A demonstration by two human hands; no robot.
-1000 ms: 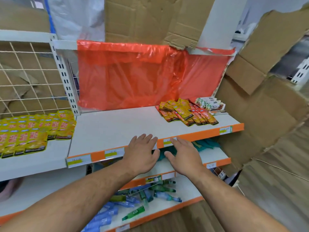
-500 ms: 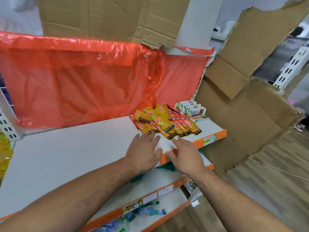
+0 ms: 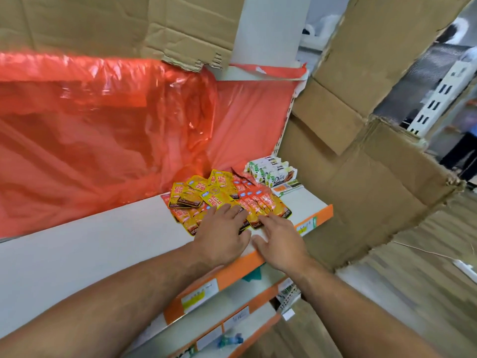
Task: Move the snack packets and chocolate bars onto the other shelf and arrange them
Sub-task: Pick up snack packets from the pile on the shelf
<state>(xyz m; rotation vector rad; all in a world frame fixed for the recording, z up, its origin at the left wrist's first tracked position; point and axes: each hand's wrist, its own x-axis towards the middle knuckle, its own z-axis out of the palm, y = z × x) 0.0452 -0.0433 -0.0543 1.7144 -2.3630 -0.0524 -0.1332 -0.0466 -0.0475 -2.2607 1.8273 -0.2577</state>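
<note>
Store restocking, head-camera view: along the back of the white shelf [image 3: 90, 254] we see a red plastic sheet [image 3: 103, 140] hanging from the shelf's left end to its right upright. Our left hand [image 3: 222, 236] lies palm down on the shelf near its orange front edge, fingers straight and spread, the fingertips resting on the nearest of the snack packets [image 3: 219, 197]. The packets, yellow and red-orange, lie in a loose overlapping heap toward the right end of the shelf, between the front edge and the plastic at the back. Our right hand [image 3: 281, 244] rests at the shelf's front edge just beside the left, also palm down with fingers straight and apart; its fingertips touch the near rim of the heap. Both hands are flat and unclenched. The chocolate bars [image 3: 271, 171], in white and green wrappers, are stacked at the back right corner of the shelf, just behind the packets. A price label [image 3: 305, 227] sits on the front edge at the shelf's right end. Brown cardboard [image 3: 361, 177] stands past that end. Under the shelf, lower shelves [image 3: 227, 298] jut forward; their contents are too blurred to name.
</note>
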